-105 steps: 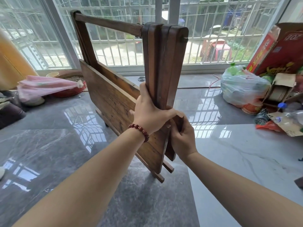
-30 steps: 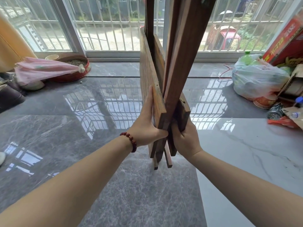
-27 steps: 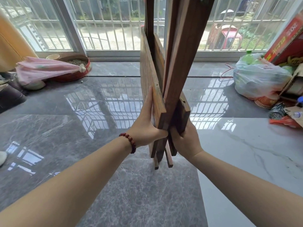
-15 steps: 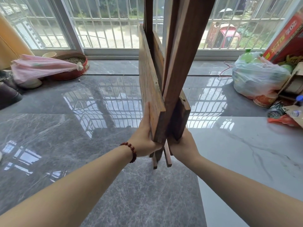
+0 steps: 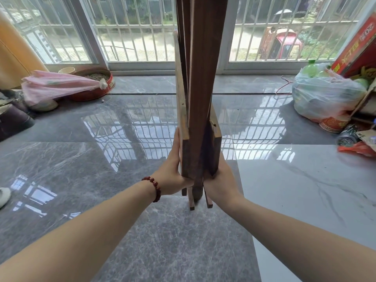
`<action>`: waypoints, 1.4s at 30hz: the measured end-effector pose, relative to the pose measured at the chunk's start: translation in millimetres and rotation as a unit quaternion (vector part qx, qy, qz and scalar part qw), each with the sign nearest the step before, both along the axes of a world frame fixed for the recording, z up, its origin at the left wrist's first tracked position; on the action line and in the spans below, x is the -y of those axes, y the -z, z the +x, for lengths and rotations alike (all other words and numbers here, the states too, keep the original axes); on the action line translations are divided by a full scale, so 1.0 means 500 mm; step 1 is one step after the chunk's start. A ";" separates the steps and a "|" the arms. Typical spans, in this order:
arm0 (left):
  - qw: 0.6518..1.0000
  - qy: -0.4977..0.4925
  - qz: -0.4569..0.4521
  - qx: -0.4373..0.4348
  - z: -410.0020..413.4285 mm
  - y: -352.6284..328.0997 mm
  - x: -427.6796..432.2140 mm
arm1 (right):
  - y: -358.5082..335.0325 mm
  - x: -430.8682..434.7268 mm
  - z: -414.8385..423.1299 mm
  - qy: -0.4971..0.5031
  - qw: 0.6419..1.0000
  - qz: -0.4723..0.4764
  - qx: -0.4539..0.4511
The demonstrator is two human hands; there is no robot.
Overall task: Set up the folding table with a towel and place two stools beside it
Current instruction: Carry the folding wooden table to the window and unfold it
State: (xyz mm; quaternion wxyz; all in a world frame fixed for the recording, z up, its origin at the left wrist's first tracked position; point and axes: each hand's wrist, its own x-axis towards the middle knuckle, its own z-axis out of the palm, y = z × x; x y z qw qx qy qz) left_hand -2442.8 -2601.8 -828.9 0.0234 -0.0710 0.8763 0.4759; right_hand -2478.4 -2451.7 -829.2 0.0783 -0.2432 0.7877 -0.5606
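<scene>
Left hand (image 5: pixel 173 174) lies flat against the outer board of the folding table (image 5: pixel 200 78), fingers straight up along the wood and thumb at the near edge. Opposite it, my right hand (image 5: pixel 219 180) presses the other outer board. Its fingers go round behind the wood, so I cannot tell how far they curl. Between my two palms the table is folded shut and upright. Its top runs out of sight above my hands and its leg ends poke out just below them, over the grey floor (image 5: pixel 162 241).

I judge the job barely begun: the table needs opening, and I see no towel or stools from here.

To open it well I should set the leg ends down on the floor first, so the weight is off my palms. Then I draw the boards apart evenly, keeping my fingers off the inner edges where the slats could nip. The polished tile looks slippery, so I would spread the legs slowly. The plastic bag (image 5: pixel 325 94), well off beyond my right hand, leaves me room.
</scene>
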 end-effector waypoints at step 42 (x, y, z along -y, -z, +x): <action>1.000 -0.005 -0.024 0.002 0.011 0.016 -0.050 | 0.039 -0.055 -0.015 -0.001 0.991 0.133 -0.013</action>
